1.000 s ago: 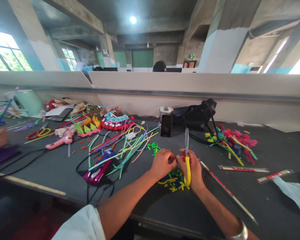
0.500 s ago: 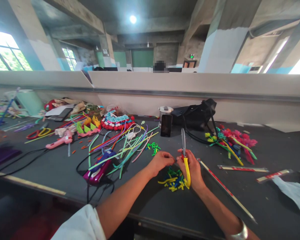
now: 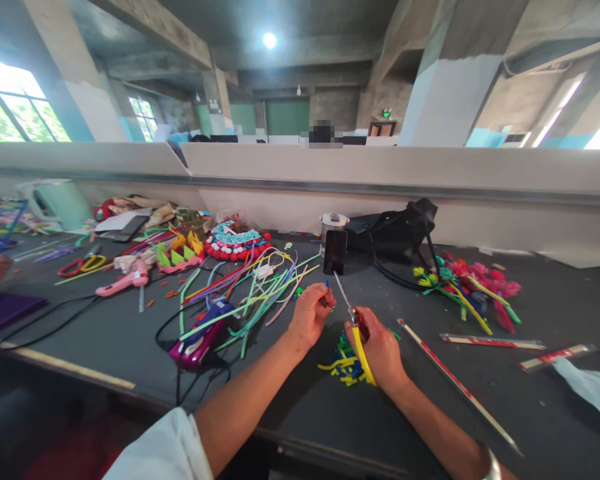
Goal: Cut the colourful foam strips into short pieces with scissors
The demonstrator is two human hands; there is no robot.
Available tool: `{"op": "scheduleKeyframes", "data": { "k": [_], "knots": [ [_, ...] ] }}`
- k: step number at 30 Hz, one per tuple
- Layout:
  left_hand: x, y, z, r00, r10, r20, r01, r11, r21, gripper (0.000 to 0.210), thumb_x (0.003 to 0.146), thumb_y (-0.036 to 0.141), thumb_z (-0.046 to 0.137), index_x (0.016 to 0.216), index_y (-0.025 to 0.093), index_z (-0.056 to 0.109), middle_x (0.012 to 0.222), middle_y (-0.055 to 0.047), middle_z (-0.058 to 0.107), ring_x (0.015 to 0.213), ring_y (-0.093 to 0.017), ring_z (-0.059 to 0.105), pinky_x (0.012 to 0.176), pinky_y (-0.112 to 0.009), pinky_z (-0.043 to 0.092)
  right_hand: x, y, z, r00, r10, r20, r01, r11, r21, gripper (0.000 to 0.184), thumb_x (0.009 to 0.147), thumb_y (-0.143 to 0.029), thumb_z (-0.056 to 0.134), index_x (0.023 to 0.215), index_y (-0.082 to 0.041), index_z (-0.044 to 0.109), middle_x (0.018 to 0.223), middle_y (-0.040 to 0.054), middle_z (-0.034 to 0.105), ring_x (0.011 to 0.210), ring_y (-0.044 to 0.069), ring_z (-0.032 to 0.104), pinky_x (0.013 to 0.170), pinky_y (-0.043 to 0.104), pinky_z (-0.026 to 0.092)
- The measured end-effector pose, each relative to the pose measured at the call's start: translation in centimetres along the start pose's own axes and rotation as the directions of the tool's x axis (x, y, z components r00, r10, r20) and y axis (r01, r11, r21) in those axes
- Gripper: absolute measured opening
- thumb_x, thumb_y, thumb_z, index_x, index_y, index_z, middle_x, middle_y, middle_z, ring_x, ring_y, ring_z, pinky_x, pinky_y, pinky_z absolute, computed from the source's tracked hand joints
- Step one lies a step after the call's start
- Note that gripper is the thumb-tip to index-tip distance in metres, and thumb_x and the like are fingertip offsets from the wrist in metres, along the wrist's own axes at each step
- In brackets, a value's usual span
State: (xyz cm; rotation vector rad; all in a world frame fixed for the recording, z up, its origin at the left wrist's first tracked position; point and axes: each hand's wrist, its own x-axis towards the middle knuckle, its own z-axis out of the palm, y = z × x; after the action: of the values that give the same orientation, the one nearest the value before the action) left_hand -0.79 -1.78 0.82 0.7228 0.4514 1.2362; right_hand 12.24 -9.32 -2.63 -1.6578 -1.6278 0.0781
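Scissors (image 3: 363,357) gripped in R hand (image 3: 381,347) twd surface (image 3: 297,403) front edge; L hand (image 3: 310,317) pinches blue bit (image 3: 327,283), prob. soft, lt; hold by end.

A single camera here, up on the person's head, facing forward and tipped down across the dark table (image 3: 505,387); the forearms (image 3: 253,400) come in from the bottom edge, closest to the lens; beyond them, the left hand (image 3: 310,317) near centre, the right hand (image 3: 380,343) beside it; farther out, the partition (image 3: 380,163) spans the full width, ceiling (image 3: 330,20) up top!
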Motion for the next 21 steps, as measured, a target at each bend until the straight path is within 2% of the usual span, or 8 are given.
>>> {"op": "scheduleKeyframes", "data": {
  "k": [8, 21],
  "knots": [
    [-0.14, -0.35, 0.24, 1.000, 0.002, -0.006, -0.003, 0.996, -0.090, 0.018, 0.066, 0.026, 0.067, 0.066, 0.015, 0.053, 0.061, 0.003, 0.048, 0.057, -0.007, 0.043, 0.058, -0.022, 0.036, -0.55, 0.16, 0.52, 0.998, -0.055, 0.022, 0.059, 0.979, -0.197, 0.025, 0.085, -0.029, 0.045, 0.106, -0.023, 0.058, 0.077, 0.0019, 0.064, 0.067, 0.016, 0.061, 0.056, 0.022, 0.037],
    [-0.22, -0.69, 0.27, 1.000, 0.006, -0.018, -0.009, 0.988, -0.155, 0.014, 0.068, 0.021, 0.066, 0.066, 0.014, 0.054, 0.063, 0.003, 0.049, 0.059, -0.007, 0.043, 0.059, -0.021, 0.037, -0.78, 0.01, 0.56, 0.997, -0.063, 0.050, 0.073, 0.974, -0.215, 0.024, 0.086, -0.025, 0.043, 0.105, -0.022, 0.058, 0.071, 0.0013, 0.063, 0.064, 0.016, 0.062, 0.055, 0.022, 0.035]
  ]
}}
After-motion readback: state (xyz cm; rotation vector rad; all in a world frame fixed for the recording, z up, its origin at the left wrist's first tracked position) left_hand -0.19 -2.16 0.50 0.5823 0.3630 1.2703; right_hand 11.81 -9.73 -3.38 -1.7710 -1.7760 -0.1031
